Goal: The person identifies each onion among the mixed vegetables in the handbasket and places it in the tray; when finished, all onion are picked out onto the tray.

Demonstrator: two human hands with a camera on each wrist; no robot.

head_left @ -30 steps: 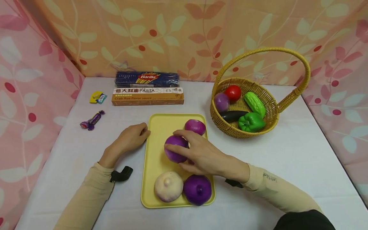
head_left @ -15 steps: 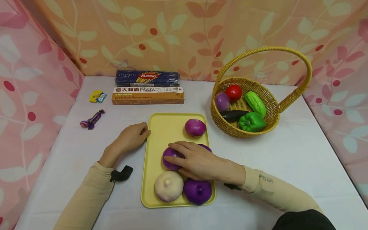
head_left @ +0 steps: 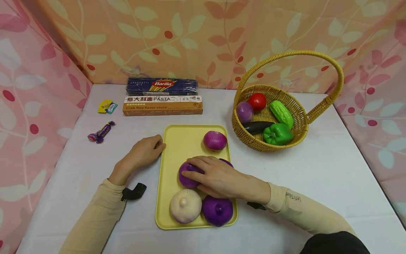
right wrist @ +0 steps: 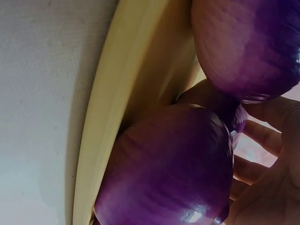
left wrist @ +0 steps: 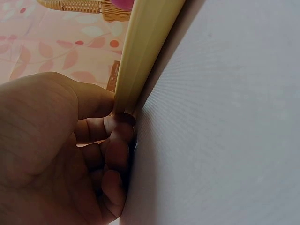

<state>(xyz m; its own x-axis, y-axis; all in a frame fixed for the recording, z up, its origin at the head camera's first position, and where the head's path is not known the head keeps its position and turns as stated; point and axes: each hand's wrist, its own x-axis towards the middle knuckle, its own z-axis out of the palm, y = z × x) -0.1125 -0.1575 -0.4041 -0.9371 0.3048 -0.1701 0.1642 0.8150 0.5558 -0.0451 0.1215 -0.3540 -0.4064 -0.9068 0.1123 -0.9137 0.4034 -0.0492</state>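
Observation:
My right hand (head_left: pixel 219 176) lies over a purple onion (head_left: pixel 189 178) on the yellow tray (head_left: pixel 177 141), fingers curled over its top. In the right wrist view that held onion (right wrist: pixel 239 117) is partly hidden behind two nearer ones. Another purple onion (head_left: pixel 226 162) shows only its edge beyond my right hand. In front sit a whitish onion (head_left: pixel 185 205) and a larger purple onion (head_left: pixel 218 211); a magenta onion (head_left: pixel 215 140) sits near the tray's far right corner. My left hand (head_left: pixel 144 151) pinches the tray's left rim (left wrist: pixel 136 65), thumb on top and the other fingers curled below.
At the back right stands a wicker basket (head_left: pixel 269 148) with a tomato, an onion, an eggplant and green vegetables. A brown pasta box (head_left: pixel 162 106) and a blue spaghetti pack (head_left: pixel 184 86) lie behind the tray. Wrapped candies (head_left: pixel 102 132) lie at the left.
My right hand has brought the purple onion slightly nearer, beside the whitish one, then stayed still over the last half second. My left hand keeps its place at the rim.

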